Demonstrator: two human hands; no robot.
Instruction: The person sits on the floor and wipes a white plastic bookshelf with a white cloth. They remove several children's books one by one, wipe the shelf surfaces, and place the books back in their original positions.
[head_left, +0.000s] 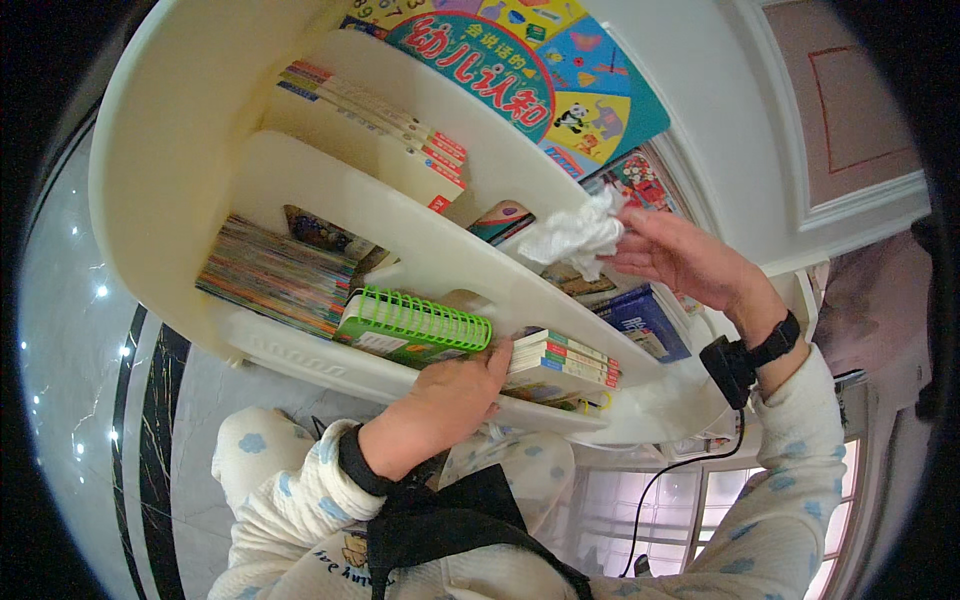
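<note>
My right hand (679, 259) holds a crumpled white cloth (577, 234) by its fingertips, against a divider of the white plastic bookshelf (420, 240). My left hand (454, 394) is low at the shelf's front lip, between a green spiral-bound book (412, 326) and a row of small books (562, 360). Its fingers are partly hidden, so whether they grip the lip is unclear. A tight row of thin books (274, 274) fills the bottom tier left of the spiral-bound one. A blue book (645, 322) leans below my right hand.
Upper tiers hold a large colourful children's picture book (525, 75) and several thin books (382, 131). A white panelled door (855, 112) stands beyond the shelf. From the black wrist device (731, 367) a dark cable (652, 487) hangs. Grey marble-look floor (214, 480) lies at left.
</note>
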